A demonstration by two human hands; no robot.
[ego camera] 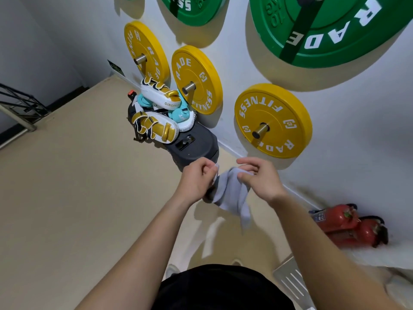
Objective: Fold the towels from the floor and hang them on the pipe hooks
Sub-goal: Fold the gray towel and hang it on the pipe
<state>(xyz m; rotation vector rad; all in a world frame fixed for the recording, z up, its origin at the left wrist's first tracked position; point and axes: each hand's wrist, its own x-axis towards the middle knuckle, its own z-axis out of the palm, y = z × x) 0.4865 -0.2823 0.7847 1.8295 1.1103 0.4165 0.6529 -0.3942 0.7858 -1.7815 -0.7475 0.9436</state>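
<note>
A small light grey towel hangs bunched between my two hands at the middle of the view, above the beige floor. My left hand pinches one upper corner of it. My right hand pinches the other upper edge, a short way to the right. The towel's lower end droops free and looks blurred. Metal pegs stick out of the white wall through yellow weight plates, just above my hands. No other towel can be made out for certain.
Yellow plates and green plates hang on the wall. A black base carries white-and-gold boxing pads. Two red fire extinguishers lie by the wall at the right. A metal stair rail is at far left.
</note>
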